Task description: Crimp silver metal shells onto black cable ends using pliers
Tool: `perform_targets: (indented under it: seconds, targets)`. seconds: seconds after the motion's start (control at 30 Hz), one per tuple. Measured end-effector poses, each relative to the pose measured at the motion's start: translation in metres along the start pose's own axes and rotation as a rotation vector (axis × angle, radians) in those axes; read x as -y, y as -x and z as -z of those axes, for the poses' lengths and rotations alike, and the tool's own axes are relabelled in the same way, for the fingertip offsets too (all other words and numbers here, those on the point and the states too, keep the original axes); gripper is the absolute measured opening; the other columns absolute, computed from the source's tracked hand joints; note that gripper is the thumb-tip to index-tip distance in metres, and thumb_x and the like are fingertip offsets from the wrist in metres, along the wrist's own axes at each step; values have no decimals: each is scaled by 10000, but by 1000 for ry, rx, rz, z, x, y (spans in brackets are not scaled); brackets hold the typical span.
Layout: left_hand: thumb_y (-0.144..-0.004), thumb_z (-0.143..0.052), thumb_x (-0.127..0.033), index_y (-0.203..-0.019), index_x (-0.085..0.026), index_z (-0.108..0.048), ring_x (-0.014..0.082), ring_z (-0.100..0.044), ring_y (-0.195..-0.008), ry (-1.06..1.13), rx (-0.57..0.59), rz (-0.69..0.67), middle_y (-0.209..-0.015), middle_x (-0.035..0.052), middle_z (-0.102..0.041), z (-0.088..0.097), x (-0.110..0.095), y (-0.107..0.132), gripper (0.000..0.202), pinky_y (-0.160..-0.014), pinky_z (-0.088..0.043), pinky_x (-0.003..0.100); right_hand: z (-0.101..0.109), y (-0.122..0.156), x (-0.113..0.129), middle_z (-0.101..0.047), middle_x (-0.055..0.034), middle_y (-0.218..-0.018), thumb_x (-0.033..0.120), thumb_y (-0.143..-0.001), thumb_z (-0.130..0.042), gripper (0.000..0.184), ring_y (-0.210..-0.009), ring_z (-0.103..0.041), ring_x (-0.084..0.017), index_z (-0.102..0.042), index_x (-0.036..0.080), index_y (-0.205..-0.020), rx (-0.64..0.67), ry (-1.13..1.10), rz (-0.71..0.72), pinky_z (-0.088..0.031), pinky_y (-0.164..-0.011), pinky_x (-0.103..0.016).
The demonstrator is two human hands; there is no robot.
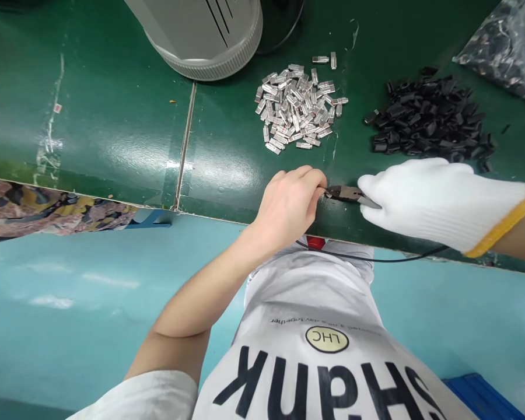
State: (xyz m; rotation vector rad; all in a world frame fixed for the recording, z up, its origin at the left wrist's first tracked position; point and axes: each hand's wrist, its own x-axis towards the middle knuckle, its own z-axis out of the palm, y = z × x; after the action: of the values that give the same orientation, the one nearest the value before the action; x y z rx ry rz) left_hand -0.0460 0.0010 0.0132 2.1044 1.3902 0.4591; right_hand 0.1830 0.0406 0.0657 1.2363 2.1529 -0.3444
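Note:
My right hand (424, 201), in a white knitted glove with a yellow cuff, is closed around a pair of pliers (345, 193) whose jaws point left. Bare and closed, my left hand (291, 201) pinches something at the jaw tips; the fingers hide what it is. Both hands are over the front edge of the green table. Beyond them lies a heap of small silvery metal connectors (295, 108). Farther right, just past the glove, is a pile of small black plastic sleeves (433, 116).
A grey machine housing (205, 35) stands at the back. A clear plastic bag (507, 49) of small parts lies at the back right. One black cable (376, 257) runs along the table's front edge. A seam (186, 143) crosses the green tabletop (114, 116).

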Motion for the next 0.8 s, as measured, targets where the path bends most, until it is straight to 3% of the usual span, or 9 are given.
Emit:
perform_targets:
  seconds: [0.13,0.27,0.37,0.5,0.67,0.8]
  targets:
    - [-1039,-457,-111,-1022,-197,-668,248,-696,-952,-4,-3,-18,-1041,75,-758,0,1,1,229,-793,-431,364,7,7,-6,-624,-97,-764,616,-984,-381,459,-586,-472,-174,-584,205,-958,62,-37,-8,-361,-647,-366]
    - [-1062,-430,-125,-1030,-190,-672,251,-702,-949,-51,6,-32,-1050,88,-768,-1,1,2,253,-802,-424,371,4,18,-13,-607,-116,-798,640,-1001,-326,494,-571,-438,-186,-569,214,-940,-72,91,-74,-312,-609,-384]
    - [-1075,-433,-144,-1026,-184,-675,257,-710,-951,-89,10,-29,-1045,92,-778,-1,-1,2,250,-801,-412,371,-4,23,-13,-574,-161,-832,592,-1020,-278,503,-681,-485,-236,-544,177,-913,-189,287,-15,-304,-665,-406]
    - [-1070,-467,-151,-1019,-184,-679,255,-720,-953,-97,17,-12,-1034,77,-790,1,-1,1,221,-788,-393,364,-11,25,-13,-563,-190,-915,531,-1036,-237,499,-820,-511,-282,-542,142,-967,-298,360,40,-279,-734,-393]
    - [-1068,-459,-165,-1016,-202,-685,231,-723,-952,19,14,-7,-1055,55,-799,5,1,0,235,-802,-419,353,-5,24,-12,-544,-150,-861,510,-1042,-205,483,-786,-462,-238,-525,156,-975,-370,458,145,-251,-741,-383]
    - [-1063,-446,-173,-1007,-209,-694,218,-716,-941,108,15,-20,-1030,49,-797,7,6,0,257,-816,-443,340,-5,19,-10,-574,-155,-874,549,-1036,-227,510,-800,-488,-252,-557,163,-996,-338,415,100,-264,-740,-374]
